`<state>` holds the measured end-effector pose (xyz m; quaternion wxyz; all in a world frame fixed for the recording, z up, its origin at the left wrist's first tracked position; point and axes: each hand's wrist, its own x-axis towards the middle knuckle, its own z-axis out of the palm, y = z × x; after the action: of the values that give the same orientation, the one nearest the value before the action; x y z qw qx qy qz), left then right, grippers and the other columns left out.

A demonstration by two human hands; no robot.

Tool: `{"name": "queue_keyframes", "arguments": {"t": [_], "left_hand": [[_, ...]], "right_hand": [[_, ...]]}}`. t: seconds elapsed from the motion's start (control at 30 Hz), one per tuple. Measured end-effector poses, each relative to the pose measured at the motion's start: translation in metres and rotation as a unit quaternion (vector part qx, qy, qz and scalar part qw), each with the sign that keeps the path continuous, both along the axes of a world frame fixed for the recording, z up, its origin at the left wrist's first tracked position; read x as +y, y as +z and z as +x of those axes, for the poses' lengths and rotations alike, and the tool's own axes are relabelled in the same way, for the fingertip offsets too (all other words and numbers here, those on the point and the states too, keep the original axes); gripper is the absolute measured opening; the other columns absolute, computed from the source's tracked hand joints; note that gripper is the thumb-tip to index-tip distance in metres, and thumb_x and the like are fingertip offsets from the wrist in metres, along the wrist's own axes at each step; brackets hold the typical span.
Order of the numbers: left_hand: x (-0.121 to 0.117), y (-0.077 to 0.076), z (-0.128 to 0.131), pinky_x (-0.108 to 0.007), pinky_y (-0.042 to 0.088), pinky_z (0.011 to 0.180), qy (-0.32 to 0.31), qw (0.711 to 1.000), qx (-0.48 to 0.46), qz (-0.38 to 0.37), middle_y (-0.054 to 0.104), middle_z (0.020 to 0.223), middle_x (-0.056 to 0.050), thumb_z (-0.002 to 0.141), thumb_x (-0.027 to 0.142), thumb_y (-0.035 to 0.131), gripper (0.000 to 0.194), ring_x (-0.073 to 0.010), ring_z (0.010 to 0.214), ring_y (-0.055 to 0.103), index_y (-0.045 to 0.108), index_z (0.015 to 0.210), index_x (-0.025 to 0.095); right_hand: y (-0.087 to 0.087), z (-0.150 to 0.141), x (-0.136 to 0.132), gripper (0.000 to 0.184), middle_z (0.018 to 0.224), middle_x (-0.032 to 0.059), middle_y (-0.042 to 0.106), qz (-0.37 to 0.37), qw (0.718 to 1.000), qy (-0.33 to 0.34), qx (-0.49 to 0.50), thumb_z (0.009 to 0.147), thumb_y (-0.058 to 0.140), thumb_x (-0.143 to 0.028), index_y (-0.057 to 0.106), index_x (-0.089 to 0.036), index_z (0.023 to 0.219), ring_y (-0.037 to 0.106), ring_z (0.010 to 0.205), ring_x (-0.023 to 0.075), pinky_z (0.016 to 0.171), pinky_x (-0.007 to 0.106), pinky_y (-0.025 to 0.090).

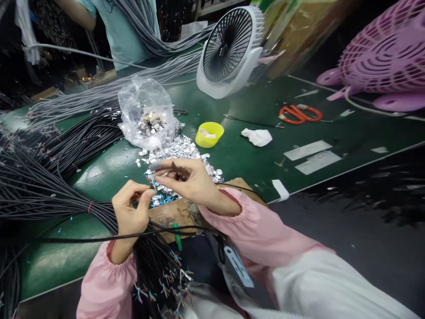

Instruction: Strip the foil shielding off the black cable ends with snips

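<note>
My left hand [133, 206] pinches the end of a black cable between thumb and forefinger. Thin coloured wires [153, 180] stick up from that end. My right hand [189, 179] closes over these wires at the fingertips, and one finger has a grey covering. A small dark brown object [180, 172], whose kind I cannot make out, is tucked in the same hand. Beneath both hands lies a pile of silvery foil scraps [181, 148] mixed with blue wire bits [162, 199]. A bundle of black cables [63, 195] runs past my left wrist, with frayed coloured ends hanging below.
A clear plastic bag [146, 110] of scraps, a yellow cup [209, 134] and a white fan [229, 53] stand on the green table [239, 164]. Orange-handled scissors [300, 114] lie to the right, near a pink fan [385, 53]. Another person [128, 35] is across the table.
</note>
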<state>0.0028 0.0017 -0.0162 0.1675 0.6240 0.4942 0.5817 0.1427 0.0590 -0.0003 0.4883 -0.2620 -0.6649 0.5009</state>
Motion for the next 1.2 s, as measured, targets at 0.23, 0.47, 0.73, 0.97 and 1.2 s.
{"name": "queue_keyframes", "arguments": {"t": [0.23, 0.47, 0.73, 0.97, 1.2], "left_hand": [[0.000, -0.001, 0.000, -0.016, 0.035, 0.047, 0.006, 1.000, 0.009, -0.001, 0.053, 0.058, 0.004, 0.078, 0.016, 0.062, 0.012, -0.0060, 0.051, 0.044, 0.061, 0.066, 0.017], [0.000, -0.001, -0.003, -0.017, 0.033, 0.043, -0.018, 1.000, -0.007, -0.023, 0.053, 0.057, 0.003, 0.081, 0.023, 0.059, 0.017, -0.0057, 0.047, 0.042, 0.061, 0.065, 0.016], [0.000, 0.007, 0.004, -0.018, 0.024, 0.035, -0.026, 0.985, -0.130, -0.110, 0.042, 0.048, 0.004, 0.085, 0.044, 0.052, 0.042, -0.0038, 0.036, 0.034, 0.053, 0.055, 0.014], [-0.001, 0.013, 0.010, -0.018, 0.018, 0.035, -0.053, 0.964, -0.189, -0.181, 0.035, 0.042, 0.006, 0.079, 0.051, 0.057, 0.045, -0.0025, 0.034, 0.027, 0.049, 0.053, 0.014], [0.000, 0.013, 0.011, -0.018, 0.019, 0.034, -0.042, 0.963, -0.173, -0.201, 0.034, 0.041, 0.006, 0.078, 0.053, 0.057, 0.047, -0.0027, 0.034, 0.027, 0.049, 0.052, 0.015]], "right_hand": [[0.002, 0.002, -0.004, 0.017, 0.079, 0.0066, 0.074, 0.070, 0.996, -0.058, 0.001, 0.076, 0.060, -0.017, 0.070, -0.011, 0.088, 0.053, 0.043, 0.0049, 0.037, 0.018, 0.039], [0.002, 0.002, -0.002, 0.027, 0.086, 0.0082, 0.073, -0.016, 0.999, 0.021, 0.032, 0.075, 0.061, -0.020, 0.067, -0.011, 0.099, 0.050, 0.043, 0.0036, 0.035, 0.017, 0.036], [0.005, 0.000, 0.005, 0.034, 0.062, 0.0007, 0.067, -0.187, 0.976, 0.093, 0.069, 0.066, 0.071, -0.030, 0.066, -0.009, 0.093, 0.035, 0.032, -0.0008, 0.029, 0.015, 0.027], [0.006, 0.002, 0.005, 0.030, 0.060, -0.0007, 0.065, -0.151, 0.981, 0.098, 0.069, 0.074, 0.065, -0.030, 0.066, -0.009, 0.095, 0.038, 0.029, -0.0005, 0.028, 0.015, 0.027], [0.004, 0.001, 0.003, 0.034, 0.059, 0.0000, 0.065, -0.162, 0.979, 0.108, 0.054, 0.074, 0.064, -0.033, 0.066, -0.008, 0.099, 0.041, 0.029, 0.0008, 0.028, 0.014, 0.031]]}}
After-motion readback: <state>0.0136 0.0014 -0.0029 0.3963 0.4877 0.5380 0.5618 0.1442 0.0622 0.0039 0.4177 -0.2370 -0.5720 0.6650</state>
